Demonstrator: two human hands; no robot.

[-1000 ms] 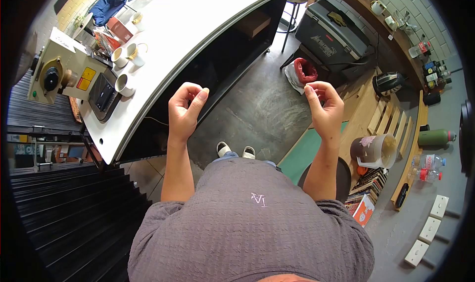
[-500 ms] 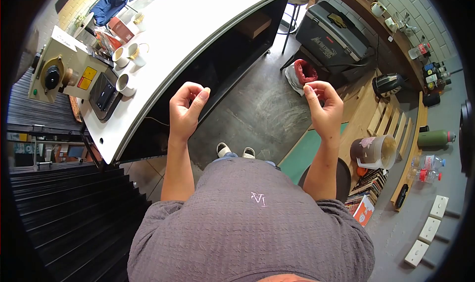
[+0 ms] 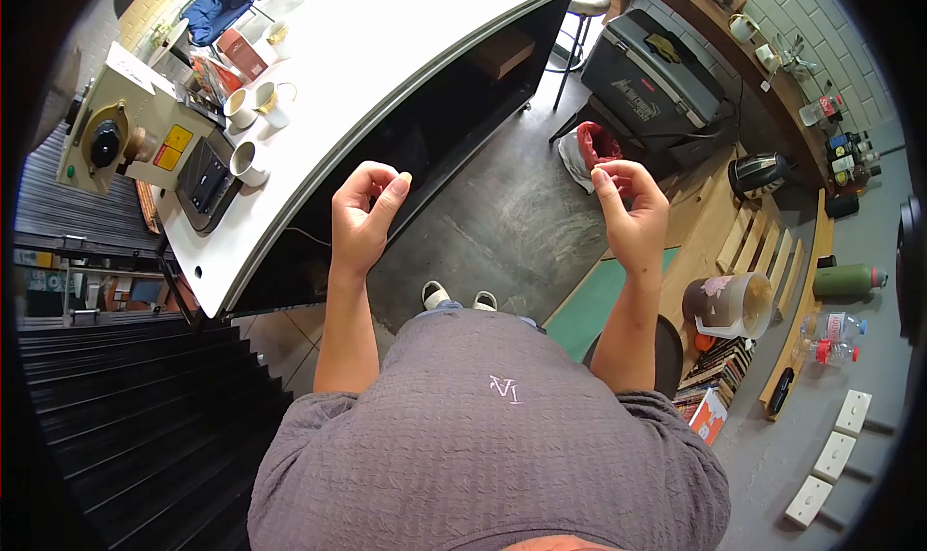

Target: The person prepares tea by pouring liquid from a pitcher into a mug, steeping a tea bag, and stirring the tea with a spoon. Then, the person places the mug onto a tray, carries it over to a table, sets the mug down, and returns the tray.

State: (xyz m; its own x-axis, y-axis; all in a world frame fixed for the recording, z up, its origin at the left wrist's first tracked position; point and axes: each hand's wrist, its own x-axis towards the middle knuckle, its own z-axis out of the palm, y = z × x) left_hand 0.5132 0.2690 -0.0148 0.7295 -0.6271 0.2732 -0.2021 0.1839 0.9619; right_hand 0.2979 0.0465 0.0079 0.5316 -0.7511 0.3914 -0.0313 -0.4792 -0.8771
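Note:
My left hand (image 3: 362, 225) is raised in front of the white table's edge, its fingers curled in and the thumb pressed to the index fingertip. Nothing shows in that pinch. At about the same height, my right hand (image 3: 635, 221) makes a similar closed pinch, with nothing seen in it. Behind its fingers is a bin with a red liner (image 3: 601, 143). Neither hand touches an object, and the two are wide apart over the grey floor (image 3: 492, 227).
The white table (image 3: 357, 44) holds a white cup (image 3: 249, 164), more cups and a black scale (image 3: 206, 181) beside a beige machine (image 3: 145, 131). At right are a plastic bucket (image 3: 710, 305), a kettle (image 3: 758, 175), a green bottle (image 3: 843, 281) and a large dark case (image 3: 652, 73).
The surroundings have shifted slightly in the view, as the camera has turned a little. Both hands keep their pinched pose and nearly the same place.

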